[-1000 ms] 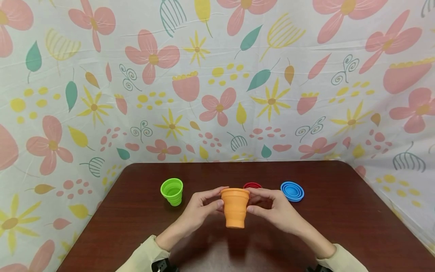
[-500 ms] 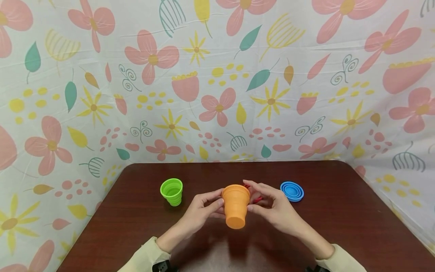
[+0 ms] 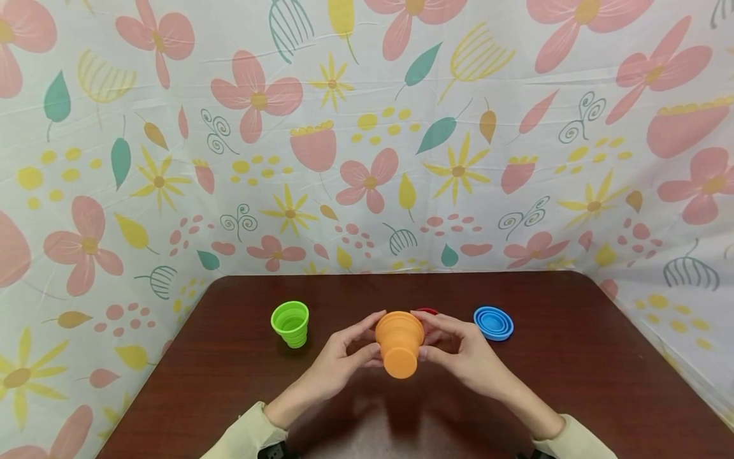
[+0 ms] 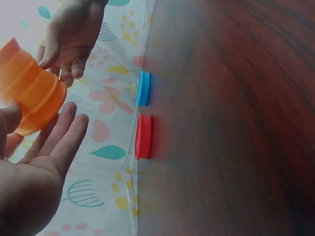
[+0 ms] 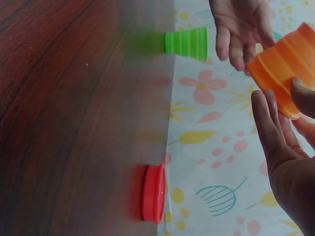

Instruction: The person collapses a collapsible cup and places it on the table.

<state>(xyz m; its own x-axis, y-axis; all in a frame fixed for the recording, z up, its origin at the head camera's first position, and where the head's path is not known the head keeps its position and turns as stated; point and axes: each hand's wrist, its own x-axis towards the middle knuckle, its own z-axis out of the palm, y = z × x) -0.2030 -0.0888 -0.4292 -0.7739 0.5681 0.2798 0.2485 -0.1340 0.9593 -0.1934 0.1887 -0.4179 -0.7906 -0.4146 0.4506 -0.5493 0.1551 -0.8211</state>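
Note:
An orange collapsible cup, fully extended, is held up above the table between both hands, its base tilted toward the head camera. My left hand pinches its left side near the rim with thumb and fingers. From the other side my right hand grips it the same way. In the left wrist view the cup sits between the thumb and fingers. Behind the right fingers a red collapsed cup is mostly hidden in the head view; both wrist views show it flat on the table.
A green extended collapsible cup stands on the dark wooden table to the left. At the right lies a blue collapsed cup. A flower-printed cloth hangs behind the table.
The orange cup has tilted so its base now faces the head camera more. Both hands keep hold of it, with fingers shifting slightly at the rim.

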